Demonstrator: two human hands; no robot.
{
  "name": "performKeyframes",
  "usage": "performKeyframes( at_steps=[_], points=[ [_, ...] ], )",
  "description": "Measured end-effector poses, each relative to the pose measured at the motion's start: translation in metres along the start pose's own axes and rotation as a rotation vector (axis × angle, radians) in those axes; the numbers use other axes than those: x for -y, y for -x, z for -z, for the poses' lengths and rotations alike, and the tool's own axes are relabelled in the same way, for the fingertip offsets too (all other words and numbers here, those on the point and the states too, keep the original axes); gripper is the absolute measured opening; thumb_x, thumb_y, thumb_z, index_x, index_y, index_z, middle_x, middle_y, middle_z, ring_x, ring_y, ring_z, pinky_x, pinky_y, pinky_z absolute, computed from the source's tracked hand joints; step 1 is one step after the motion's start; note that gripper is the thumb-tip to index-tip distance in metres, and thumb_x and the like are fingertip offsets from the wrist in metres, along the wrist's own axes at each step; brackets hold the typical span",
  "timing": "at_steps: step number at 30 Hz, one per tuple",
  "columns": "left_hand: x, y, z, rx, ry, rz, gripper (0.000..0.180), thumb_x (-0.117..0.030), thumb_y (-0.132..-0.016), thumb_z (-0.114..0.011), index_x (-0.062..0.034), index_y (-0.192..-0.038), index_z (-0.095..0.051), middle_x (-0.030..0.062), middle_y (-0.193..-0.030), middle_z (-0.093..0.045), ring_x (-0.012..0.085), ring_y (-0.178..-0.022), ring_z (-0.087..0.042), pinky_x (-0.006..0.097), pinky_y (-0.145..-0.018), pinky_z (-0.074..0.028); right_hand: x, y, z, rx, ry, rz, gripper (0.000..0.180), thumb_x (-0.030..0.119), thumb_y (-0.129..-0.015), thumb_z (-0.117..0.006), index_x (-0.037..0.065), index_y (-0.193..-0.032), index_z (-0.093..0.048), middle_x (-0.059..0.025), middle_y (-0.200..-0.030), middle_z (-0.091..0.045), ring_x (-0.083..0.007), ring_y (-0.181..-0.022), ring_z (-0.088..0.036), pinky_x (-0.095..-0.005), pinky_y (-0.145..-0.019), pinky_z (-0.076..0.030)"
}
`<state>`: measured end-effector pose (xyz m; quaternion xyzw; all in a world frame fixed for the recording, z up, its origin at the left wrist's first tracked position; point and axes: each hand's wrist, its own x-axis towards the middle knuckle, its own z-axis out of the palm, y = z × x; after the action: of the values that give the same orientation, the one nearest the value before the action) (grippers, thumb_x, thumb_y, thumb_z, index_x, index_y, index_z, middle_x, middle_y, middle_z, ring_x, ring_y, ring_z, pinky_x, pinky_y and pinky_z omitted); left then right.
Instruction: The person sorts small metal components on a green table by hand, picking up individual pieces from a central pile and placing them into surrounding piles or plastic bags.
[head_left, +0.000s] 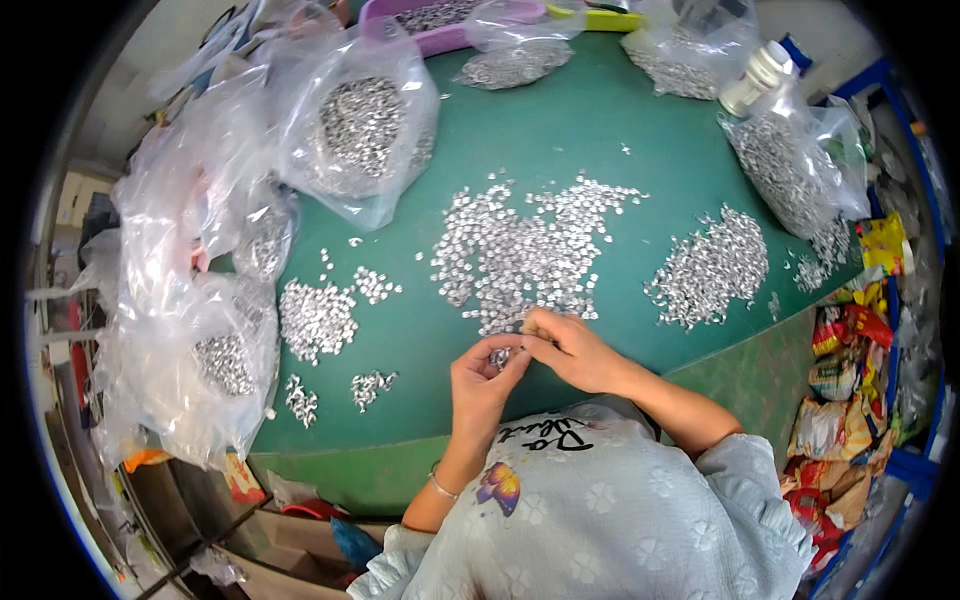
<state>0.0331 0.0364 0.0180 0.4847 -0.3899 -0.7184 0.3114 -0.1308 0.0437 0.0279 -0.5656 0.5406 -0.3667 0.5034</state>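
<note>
Two hands (482, 382) meet at the grip (548, 345). Beyond it lie one broad spread of silvery pieces (520, 255), one purple tray (440, 43) and, rightward, one white bottle (752, 82).

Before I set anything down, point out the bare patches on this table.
Mostly free: the table between middle pile and top bag, and between middle pile and right pile. Crowded: the left edge, under bags, and the near middle, where left hand and right hand meet.
</note>
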Motion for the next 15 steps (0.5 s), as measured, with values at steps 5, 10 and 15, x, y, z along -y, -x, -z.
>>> performKeyframes(
  at_steps=[5, 10, 15],
  points=[
    [0.002, 0.001, -0.011, -0.043, 0.028, -0.25, 0.018, 0.0, -0.083, -0.061, 0.003, -0.101, -0.062, 0.0015, -0.092, -0.06, 0.0001, -0.069, -0.049, 0.013, -0.056, -0.038, -0.007, 0.008, -0.003, 0.03, -0.051, -0.057, 0.019, 0.019, -0.093, -0.047, 0.001, -0.089, -0.051, -0.0081, -0.069, -0.051, -0.0145, -0.062, -0.046, -0.0295, -0.056, -0.038],
    [-0.002, 0.006, -0.003, 0.003, 0.032, -0.215, 0.017, 0.0, -0.083, -0.062, 0.0015, -0.099, -0.062, -0.0002, -0.093, -0.058, 0.0031, -0.073, -0.048, 0.016, -0.061, -0.039, -0.002, 0.011, 0.0, 0.04, -0.138, -0.12, 0.013, 0.015, -0.091, -0.052, 0.003, -0.087, -0.051, 0.0003, -0.069, -0.049, -0.0025, -0.064, -0.041, -0.0209, -0.055, -0.033],
    [-0.004, 0.008, 0.0, 0.001, 0.074, -0.171, 0.017, -0.002, -0.081, -0.065, 0.0002, -0.097, -0.063, -0.0025, -0.083, -0.056, 0.0004, -0.069, -0.047, 0.014, -0.055, -0.037, 0.001, 0.009, -0.005, 0.078, -0.377, -0.162, 0.011, 0.012, -0.092, -0.052, 0.003, -0.086, -0.051, 0.0058, -0.071, -0.048, -0.0011, -0.065, -0.037, -0.0181, -0.057, -0.03]
  ],
)
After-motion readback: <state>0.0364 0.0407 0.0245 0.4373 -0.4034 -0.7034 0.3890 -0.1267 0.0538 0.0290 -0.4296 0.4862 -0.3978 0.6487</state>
